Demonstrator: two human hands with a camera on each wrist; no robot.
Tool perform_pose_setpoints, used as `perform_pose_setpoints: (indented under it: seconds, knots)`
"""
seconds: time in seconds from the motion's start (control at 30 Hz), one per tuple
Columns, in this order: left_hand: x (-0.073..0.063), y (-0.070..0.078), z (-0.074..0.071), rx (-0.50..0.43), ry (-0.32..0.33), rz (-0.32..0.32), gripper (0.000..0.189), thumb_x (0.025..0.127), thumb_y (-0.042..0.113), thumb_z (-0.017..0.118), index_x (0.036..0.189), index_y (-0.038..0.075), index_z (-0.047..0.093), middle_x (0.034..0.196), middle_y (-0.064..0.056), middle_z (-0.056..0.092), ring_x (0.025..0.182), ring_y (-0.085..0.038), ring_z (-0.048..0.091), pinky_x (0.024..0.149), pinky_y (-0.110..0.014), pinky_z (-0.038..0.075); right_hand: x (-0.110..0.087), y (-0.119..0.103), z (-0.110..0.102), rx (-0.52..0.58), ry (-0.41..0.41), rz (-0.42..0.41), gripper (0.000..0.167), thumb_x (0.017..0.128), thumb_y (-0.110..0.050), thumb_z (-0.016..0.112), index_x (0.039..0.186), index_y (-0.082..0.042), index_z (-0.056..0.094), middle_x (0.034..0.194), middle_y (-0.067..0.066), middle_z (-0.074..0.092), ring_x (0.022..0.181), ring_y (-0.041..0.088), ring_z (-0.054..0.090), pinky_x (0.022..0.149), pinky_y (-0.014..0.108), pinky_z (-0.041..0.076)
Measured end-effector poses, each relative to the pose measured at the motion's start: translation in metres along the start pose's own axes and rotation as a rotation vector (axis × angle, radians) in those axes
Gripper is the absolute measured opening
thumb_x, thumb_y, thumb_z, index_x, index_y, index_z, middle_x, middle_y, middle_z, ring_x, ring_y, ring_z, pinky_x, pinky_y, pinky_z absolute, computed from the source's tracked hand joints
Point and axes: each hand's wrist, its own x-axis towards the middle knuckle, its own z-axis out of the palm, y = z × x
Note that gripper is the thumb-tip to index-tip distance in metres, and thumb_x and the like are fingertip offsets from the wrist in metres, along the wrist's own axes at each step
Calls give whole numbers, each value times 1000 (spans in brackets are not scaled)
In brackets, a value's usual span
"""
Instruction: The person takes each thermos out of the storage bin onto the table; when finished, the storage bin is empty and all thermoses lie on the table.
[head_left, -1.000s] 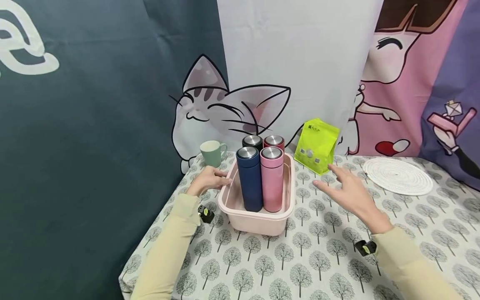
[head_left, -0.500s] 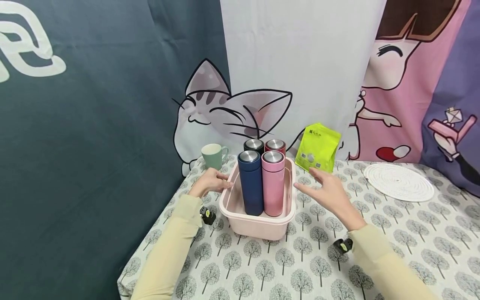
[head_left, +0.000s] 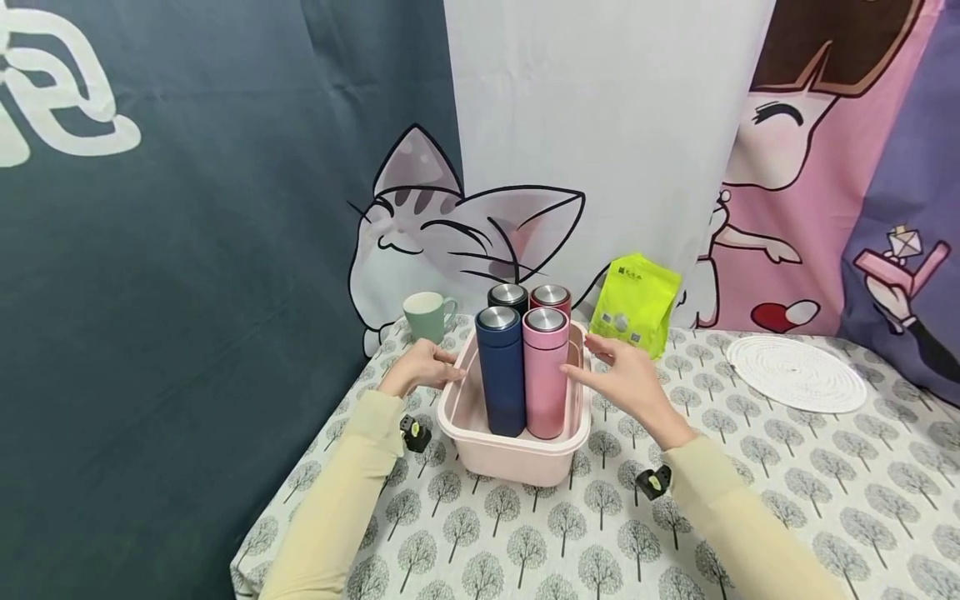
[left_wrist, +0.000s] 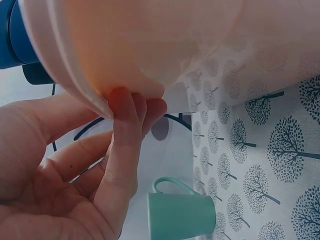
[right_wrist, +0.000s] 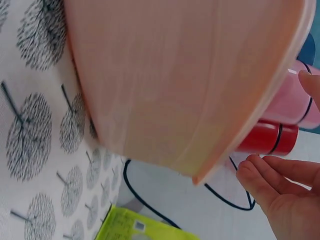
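Tub: pale pink, standing on the tree-print bench; take it as the middle of a clock face, twelve on the side away from the person.
Bottles: four, upright in the tub; within their cluster the navy bottle is at seven, the pink bottle at five, the black bottle at eleven, the red bottle at one.
Left hand: at ten o'clock, pinching the tub's rim, fingertips tucked under its outer lip.
Right hand: at two o'clock, grasping nothing, fingers loosely extended just off the rim; its thumb crosses in front of the pink bottle, though whether they touch is hard to tell.
Mug: green, between ten and eleven, near the left hand.
Bag: lime, upright, between one and two, beyond the right hand.
Mat: white, round, between two and three, well apart.
Tipping risk: the bottles rise well above the rim, so lifting by the left hand alone could tilt the tub and topple them towards three.
Pinch risk: a fingertip hold could slip under the loaded weight.
Thumb risk: closing inward, the right thumb could nudge the pink bottle instead of catching the rim.
Neighbour risk: a wide swing towards eleven could knock the mug.
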Motion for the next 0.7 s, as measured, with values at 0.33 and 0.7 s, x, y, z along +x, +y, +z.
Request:
perform_pose_setpoints:
  seconds: [0.33,0.7]
  knots:
    - [-2,-3,3,-6,2,-11,44,85,11,76,122,-8,63,118,-25,67,88,-26,73,78,-33,63,4,-10,31,34,32,-59,67,71,-59,80,116,-12,67,102,7,71,91,26,66,73,33,55]
    - [-2,-3,4,-3,14,9,43,85,11,75,121,-9,64,119,-25,66,91,-27,73,80,-36,62,7,-15,43,44,80,-34,58,71,-39,86,115,-10,61,103,6,70,88,21,65,76,35,58]
